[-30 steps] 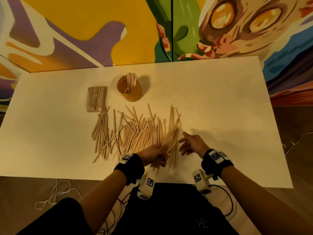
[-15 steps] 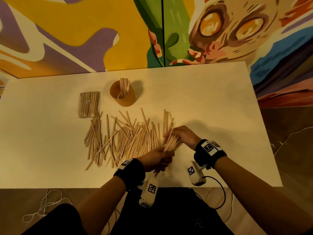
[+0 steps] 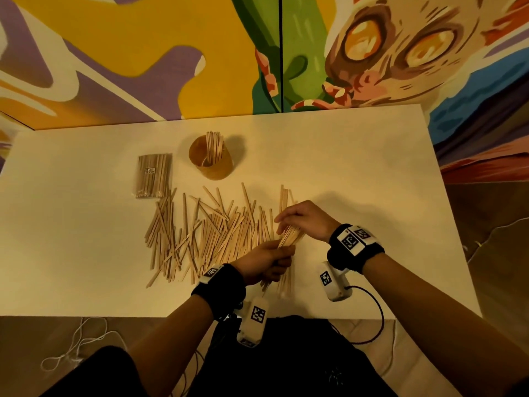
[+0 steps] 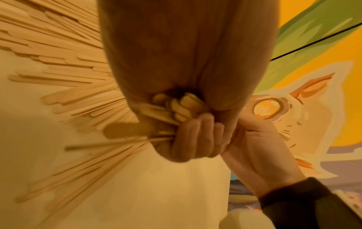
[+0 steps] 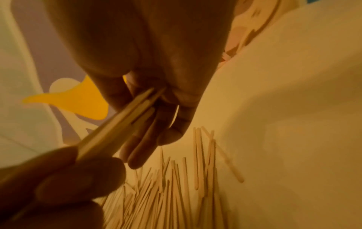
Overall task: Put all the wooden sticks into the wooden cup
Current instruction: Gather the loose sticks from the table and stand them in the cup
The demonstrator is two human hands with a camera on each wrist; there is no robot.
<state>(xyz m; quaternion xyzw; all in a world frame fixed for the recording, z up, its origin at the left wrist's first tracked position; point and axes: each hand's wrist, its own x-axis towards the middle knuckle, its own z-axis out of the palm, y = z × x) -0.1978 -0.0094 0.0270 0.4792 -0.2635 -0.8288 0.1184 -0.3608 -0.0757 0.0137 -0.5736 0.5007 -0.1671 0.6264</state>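
The wooden cup (image 3: 212, 164) stands at the back of the white table (image 3: 357, 173) with several sticks upright in it. Loose wooden sticks (image 3: 200, 233) lie spread in front of it. My left hand (image 3: 264, 260) grips a bundle of sticks (image 3: 289, 239) in a fist just above the table's near side; the bundle's lower ends (image 4: 172, 108) poke out under its fingers (image 4: 197, 136). My right hand (image 3: 303, 220) rests over the bundle's upper end. In the right wrist view the bundle (image 5: 121, 124) runs up between the thumb and fairly straight fingers (image 5: 145, 139).
A wrapped pack of sticks (image 3: 153, 176) lies left of the cup. A few loose sticks (image 5: 197, 155) lie under my right hand. A painted wall (image 3: 143, 53) rises behind the table. Cables (image 3: 74, 348) trail on the floor by the near edge.
My right hand has moved left onto the top of the bundle that my left hand holds. The bundle has lifted a little off the pile.
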